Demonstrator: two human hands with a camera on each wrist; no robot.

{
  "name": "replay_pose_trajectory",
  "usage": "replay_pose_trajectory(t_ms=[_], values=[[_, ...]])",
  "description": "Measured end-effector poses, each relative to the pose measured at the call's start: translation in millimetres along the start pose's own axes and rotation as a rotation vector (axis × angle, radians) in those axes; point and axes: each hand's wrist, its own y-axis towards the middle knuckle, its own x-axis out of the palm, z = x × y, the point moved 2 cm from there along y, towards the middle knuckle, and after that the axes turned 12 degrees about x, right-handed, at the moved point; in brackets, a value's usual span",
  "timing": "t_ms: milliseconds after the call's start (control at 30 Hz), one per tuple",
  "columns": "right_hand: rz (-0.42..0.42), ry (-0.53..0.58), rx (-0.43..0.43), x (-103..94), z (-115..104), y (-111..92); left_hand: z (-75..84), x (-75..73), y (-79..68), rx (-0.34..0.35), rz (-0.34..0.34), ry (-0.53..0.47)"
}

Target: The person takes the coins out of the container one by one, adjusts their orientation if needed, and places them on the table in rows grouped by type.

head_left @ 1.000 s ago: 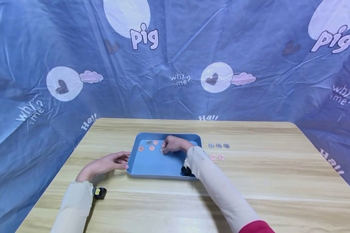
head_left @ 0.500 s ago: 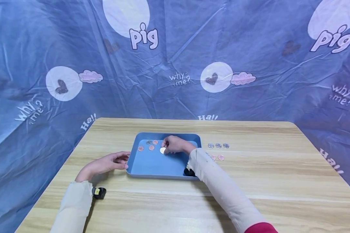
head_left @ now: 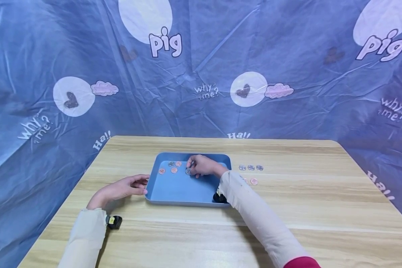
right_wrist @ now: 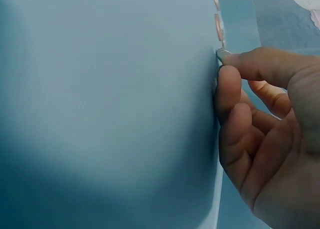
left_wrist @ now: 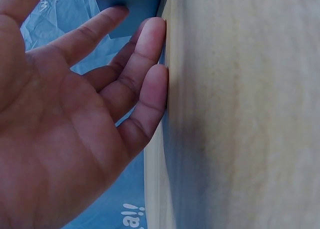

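Note:
A blue tray lies on the table with several copper and silver coins in its far left part. Over its middle, my right hand pinches a silver coin between thumb and fingertips. In the right wrist view that silver coin tilts at the tray floor, in line with the copper coins. My left hand is at the tray's left side, its fingers loosely bent and touching the rim. The left wrist view shows the left palm with nothing in it and the lower fingertips on the tabletop.
Right of the tray, three silver coins form a row on the wooden table. Nearer lie copper coins, one partly covered by the right sleeve. A printed blue cloth hangs behind the table.
The silver coin in my right hand shifts slightly right and away, after tilting and catching the light half a second ago. The right forearm moves a little right. My left hand stays put.

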Motion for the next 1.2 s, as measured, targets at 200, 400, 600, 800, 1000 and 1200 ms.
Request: replay_pose_trajectory(t_ms=[200,400,600,800,1000,1200], values=[[-0.009,0.049,-0.004,-5.7,-1,-4,-1.3,0.2,0.7,0.001,0.001,0.0],[-0.013,0.13,-0.056,-18.5,-8,-8,-1.0,0.7,0.5,0.002,-0.003,0.0],[0.021,0.219,-0.09,-36.7,-12,-19,-0.3,0.2,1.4,0.001,-0.001,0.0],[0.051,0.363,-0.092,-56.6,-7,-38,-0.2,0.8,2.6,-0.004,0.0,0.009],[0.075,0.422,-0.066,-81.6,8,-63,0.2,1.9,1.1,-0.002,-0.003,0.018],[0.104,0.459,-0.065,-107.4,36,-84,0.0,2.7,-0.1,-0.006,-0.001,0.013]])
